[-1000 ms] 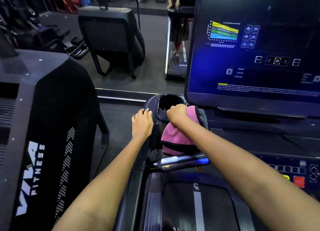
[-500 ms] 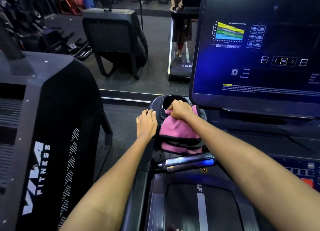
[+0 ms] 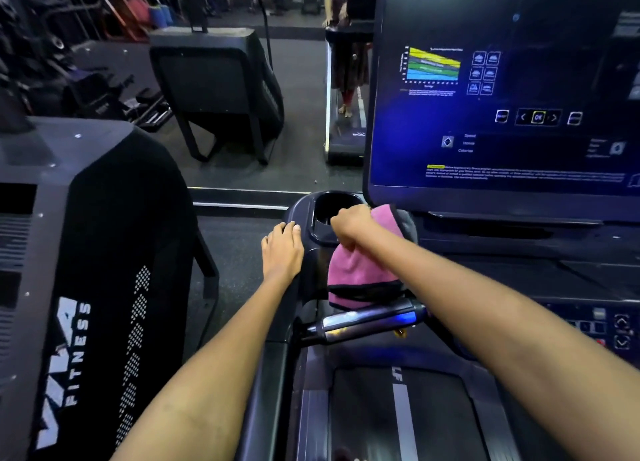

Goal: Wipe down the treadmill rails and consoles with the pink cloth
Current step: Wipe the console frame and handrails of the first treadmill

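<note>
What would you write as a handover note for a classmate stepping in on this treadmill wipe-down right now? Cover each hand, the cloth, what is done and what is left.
Left hand: open, resting flat on the console's left corner.
Right hand: fingers grip the pink cloth, bunched beside the cup holder, below the screen; its lower end hangs onto the silver handlebar.
Done: cannot tell from this view.
Left: likely the screen, the button panel and the side rail.

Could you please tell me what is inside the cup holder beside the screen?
The cup holder looks dark, with nothing visible in the part that shows. The right hand, gripping the pink cloth, covers its near right edge, so that corner cannot be checked.
</note>
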`<state>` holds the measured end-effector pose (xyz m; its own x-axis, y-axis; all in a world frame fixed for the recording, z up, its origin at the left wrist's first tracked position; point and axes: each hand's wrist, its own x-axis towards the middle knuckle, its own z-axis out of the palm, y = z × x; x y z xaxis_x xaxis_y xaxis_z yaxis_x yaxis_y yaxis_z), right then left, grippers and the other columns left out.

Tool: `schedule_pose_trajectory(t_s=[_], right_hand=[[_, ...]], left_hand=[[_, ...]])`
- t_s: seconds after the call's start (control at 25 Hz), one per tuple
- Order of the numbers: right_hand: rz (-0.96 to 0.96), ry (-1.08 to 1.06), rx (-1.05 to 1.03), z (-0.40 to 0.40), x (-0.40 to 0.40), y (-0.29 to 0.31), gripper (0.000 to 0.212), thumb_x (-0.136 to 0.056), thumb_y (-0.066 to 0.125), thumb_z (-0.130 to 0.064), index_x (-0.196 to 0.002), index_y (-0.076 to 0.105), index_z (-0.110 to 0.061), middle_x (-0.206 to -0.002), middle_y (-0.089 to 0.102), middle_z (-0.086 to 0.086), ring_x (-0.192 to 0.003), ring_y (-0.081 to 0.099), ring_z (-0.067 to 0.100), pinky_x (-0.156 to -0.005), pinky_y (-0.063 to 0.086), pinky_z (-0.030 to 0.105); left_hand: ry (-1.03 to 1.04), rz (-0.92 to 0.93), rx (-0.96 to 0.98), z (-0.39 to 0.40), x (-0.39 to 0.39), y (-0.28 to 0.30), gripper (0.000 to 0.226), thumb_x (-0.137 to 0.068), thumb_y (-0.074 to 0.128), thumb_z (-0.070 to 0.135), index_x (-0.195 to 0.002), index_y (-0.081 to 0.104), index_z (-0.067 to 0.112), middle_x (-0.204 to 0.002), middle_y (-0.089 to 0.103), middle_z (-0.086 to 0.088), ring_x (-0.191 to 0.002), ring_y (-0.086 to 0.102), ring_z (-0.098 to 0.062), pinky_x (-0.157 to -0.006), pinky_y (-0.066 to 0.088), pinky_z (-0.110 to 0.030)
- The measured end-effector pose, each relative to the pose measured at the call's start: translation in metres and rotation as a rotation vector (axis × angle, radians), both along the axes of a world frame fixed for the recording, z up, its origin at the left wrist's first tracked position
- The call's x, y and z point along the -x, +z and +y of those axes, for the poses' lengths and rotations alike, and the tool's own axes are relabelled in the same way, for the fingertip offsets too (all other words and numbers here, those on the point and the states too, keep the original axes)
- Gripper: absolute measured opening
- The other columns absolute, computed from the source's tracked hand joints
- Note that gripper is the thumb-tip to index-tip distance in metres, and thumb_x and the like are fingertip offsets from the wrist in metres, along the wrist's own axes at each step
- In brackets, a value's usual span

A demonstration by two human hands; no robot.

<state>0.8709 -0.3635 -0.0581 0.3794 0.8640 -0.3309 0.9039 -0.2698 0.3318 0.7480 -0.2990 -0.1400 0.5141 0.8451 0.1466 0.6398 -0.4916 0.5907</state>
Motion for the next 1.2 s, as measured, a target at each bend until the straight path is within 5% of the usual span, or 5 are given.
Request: schedule_pose_trajectory(t_s=[0.24,0.4,0.68,1.2], right_hand=[[0.605,-0.182,-0.393,-0.014,-0.026,-0.013,0.036,-0.077,0.059,-0.015,-0.112,0.054,-0.023,-0.116,0.060,0.007,-0.106,0.056,0.027,-0.087,0.047,0.038],[0.304,-0.065,-0.681,-0.006,-0.007,-0.032,0.023,-0.085,0.049,-0.011,-0.106,0.057,-0.015,-0.106,0.061,0.008,-0.097,0.052,0.032,-0.077,0.040,0.039],[0.248,0.043,-0.453,-0.008,0.008,-0.038,0.033,-0.095,0.038,-0.039,-0.114,0.064,-0.030,-0.123,0.054,-0.002,-0.104,0.048,0.031,-0.089,0.034,0.041],[0.124,0.100,-0.443,0.039,0.001,-0.040,0.024,-0.092,0.048,-0.024,-0.111,0.064,-0.022,-0.118,0.049,0.007,-0.101,0.051,0.030,-0.069,0.037,0.035]], left_hand=[[0.081,-0.085,0.048,0.003,-0.004,0.000,0.033,-0.100,0.028,0.020,-0.115,0.052,0.003,-0.121,0.054,-0.015,-0.113,0.049,-0.032,-0.102,0.030,-0.041],[0.149,-0.139,0.075,0.002,-0.003,0.002,0.035,-0.099,0.028,0.017,-0.126,0.045,0.001,-0.130,0.050,-0.016,-0.120,0.044,-0.031,-0.106,0.026,-0.039],[0.131,-0.125,0.076,0.007,-0.004,-0.002,0.034,-0.099,0.029,0.018,-0.124,0.046,0.002,-0.128,0.051,-0.015,-0.119,0.045,-0.030,-0.104,0.026,-0.039],[0.098,-0.179,0.067,0.009,-0.007,-0.008,0.033,-0.099,0.030,0.021,-0.115,0.052,0.004,-0.117,0.057,-0.012,-0.112,0.048,-0.027,-0.104,0.030,-0.043]])
